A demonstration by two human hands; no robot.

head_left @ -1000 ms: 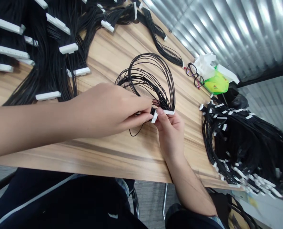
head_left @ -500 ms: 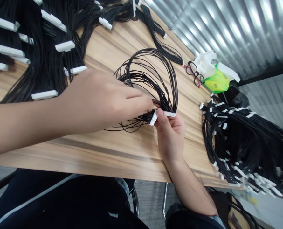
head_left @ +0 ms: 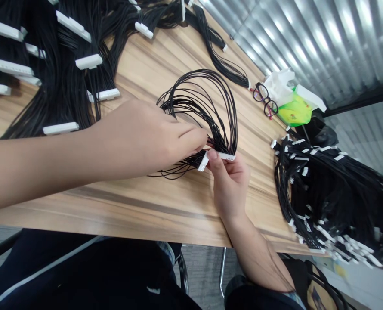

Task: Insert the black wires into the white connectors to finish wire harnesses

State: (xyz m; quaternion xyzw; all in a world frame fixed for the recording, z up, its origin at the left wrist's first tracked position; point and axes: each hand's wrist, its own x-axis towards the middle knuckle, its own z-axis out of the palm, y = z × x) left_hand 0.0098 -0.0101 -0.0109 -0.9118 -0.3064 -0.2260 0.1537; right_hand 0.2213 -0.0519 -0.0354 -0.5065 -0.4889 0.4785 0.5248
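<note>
A looped wire harness [head_left: 211, 110] of thin black wires lies over the table between my hands. Two white connectors sit at its near end: a longer one [head_left: 226, 156] and a shorter, tilted one [head_left: 203, 162]. With thumb pressed on top and fingers curled beneath, my right hand [head_left: 230, 183] pinches the connectors where they meet. From the left, my left hand [head_left: 155, 135] reaches across, its fingers closed at the wires just behind the connectors. Its fingertips are partly hidden, and so is the part of the bundle behind the hand.
Many black wire harnesses [head_left: 49, 82] with white connectors cover the table's left side. Another large pile [head_left: 336, 189] lies at the right. Eyeglasses [head_left: 265, 100] and a green-yellow packet [head_left: 293, 110] are at the back right, near a corrugated metal wall [head_left: 307, 38].
The connectors and my right fingertips have shifted slightly left and down. The wire loop has moved a little with them. My left hand keeps nearly the same place and closed shape.
</note>
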